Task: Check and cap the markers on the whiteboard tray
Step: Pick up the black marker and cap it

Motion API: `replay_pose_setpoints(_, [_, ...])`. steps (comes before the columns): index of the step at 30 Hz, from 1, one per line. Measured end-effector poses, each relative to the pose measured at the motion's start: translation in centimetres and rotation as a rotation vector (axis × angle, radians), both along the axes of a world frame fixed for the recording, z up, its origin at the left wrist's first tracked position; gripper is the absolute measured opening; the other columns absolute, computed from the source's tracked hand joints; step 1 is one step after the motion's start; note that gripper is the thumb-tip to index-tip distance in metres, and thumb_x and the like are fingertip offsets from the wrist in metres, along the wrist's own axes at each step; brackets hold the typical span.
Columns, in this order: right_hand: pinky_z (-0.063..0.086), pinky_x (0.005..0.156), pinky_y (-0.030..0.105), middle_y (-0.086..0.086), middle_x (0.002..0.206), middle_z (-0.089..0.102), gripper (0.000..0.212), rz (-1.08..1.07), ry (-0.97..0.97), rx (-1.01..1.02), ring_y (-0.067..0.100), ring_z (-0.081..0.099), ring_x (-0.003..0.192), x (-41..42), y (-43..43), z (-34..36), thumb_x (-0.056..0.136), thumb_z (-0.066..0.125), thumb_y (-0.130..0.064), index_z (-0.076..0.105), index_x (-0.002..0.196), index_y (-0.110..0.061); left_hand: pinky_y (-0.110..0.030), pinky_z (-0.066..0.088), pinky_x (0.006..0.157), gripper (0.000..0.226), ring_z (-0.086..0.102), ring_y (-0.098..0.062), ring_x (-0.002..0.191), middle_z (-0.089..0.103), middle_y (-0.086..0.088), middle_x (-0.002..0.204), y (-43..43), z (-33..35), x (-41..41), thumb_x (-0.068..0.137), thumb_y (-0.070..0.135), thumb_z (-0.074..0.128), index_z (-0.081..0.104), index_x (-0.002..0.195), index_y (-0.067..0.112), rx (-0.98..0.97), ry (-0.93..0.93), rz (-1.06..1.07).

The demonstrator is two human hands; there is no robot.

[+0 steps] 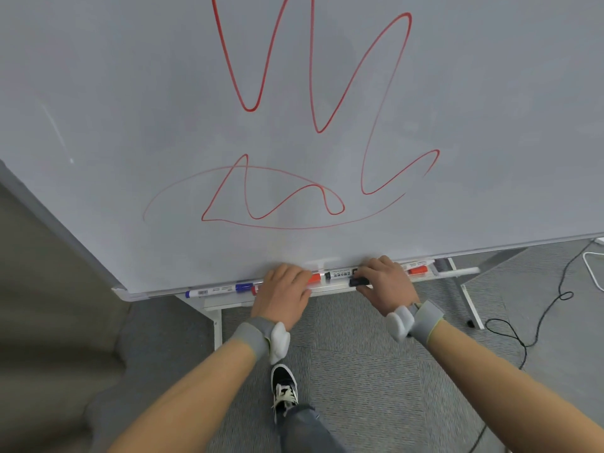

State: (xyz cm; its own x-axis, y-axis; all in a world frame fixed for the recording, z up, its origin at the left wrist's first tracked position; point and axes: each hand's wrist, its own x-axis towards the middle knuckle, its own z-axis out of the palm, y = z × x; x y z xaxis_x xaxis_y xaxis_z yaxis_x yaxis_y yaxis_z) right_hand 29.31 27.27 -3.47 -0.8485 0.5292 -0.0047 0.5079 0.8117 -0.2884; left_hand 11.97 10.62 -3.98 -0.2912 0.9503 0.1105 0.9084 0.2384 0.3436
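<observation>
The whiteboard tray (330,290) runs along the board's lower edge and holds several markers. My left hand (283,291) lies over a red marker (314,278), whose red cap end shows just right of the fingers. My right hand (385,282) grips a black marker (340,274) with a white labelled barrel; a black cap (359,282) sits under the fingers. A blue marker (215,291) lies at the tray's left end. Another red marker (418,270) lies at the right end. Both palms hide the marker parts beneath them.
The whiteboard (130,125) bears red scribbles (313,93) and stands on a white frame (217,325). A black cable (536,325) loops on the grey carpet to the right. My shoe (283,389) is on the floor below the tray.
</observation>
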Motion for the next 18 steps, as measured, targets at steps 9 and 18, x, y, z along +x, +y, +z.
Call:
replay_pose_setpoints(9, [0.043,0.07,0.033,0.0,0.086,0.067,0.017,-0.172,0.253,-0.098,0.021,0.051,0.08,2.1,-0.2,2.0,0.076,0.076,-0.021,0.068,0.089,-0.015,-0.037,0.042,0.075,0.033,0.056,-0.029,0.091,0.067,-0.004,0.095,6.5,0.0,3.0,0.084,0.033,0.041,0.064,0.097,0.013,-0.125,0.179,-0.188])
replay_pose_setpoints(18, [0.047,0.072,0.025,-0.002,0.089,0.072,0.015,-0.4,0.348,-0.325,0.011,0.062,0.083,7.2,-0.7,5.5,0.082,0.07,-0.022,0.066,0.094,-0.015,-0.038,0.036,0.082,0.017,0.047,-0.029,0.097,0.057,-0.008,0.103,7.3,0.3,4.1,0.088,0.019,0.044,0.052,0.101,0.012,-0.301,0.328,-0.16])
